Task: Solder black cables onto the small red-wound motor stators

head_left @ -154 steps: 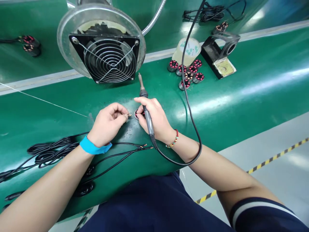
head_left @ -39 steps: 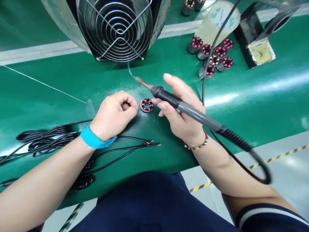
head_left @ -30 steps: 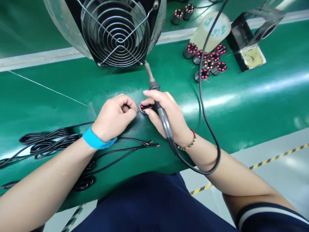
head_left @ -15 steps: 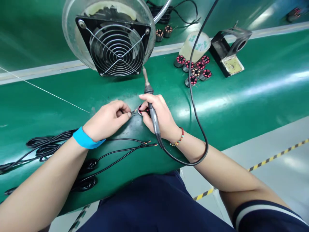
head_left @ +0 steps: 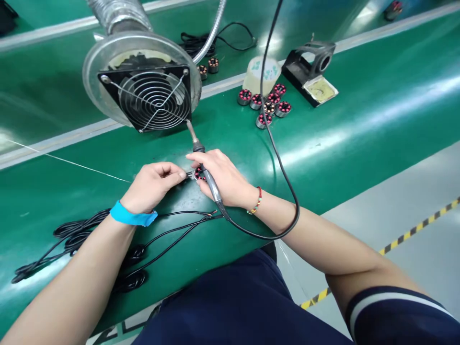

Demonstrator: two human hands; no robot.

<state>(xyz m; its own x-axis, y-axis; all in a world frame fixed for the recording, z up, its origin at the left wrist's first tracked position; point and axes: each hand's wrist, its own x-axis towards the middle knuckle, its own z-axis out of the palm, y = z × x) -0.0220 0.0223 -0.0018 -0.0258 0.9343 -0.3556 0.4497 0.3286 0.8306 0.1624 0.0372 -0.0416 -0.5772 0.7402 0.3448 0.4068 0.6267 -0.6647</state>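
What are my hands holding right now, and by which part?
Right hand: the soldering iron, by its handle; whether it also grips the wound ring is unclear. Left hand: thin wires, near their ends.

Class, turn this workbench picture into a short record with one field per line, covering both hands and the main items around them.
Left hand: pinches thin leads beside a coil part
Right hand: holds a soldering iron, tip pointing away from that part
Clustered coil parts: seven, by a pale cylinder
Stand: black, with a yellowish pad
Fan: wire-guarded
Black cables: looped near the left forearm
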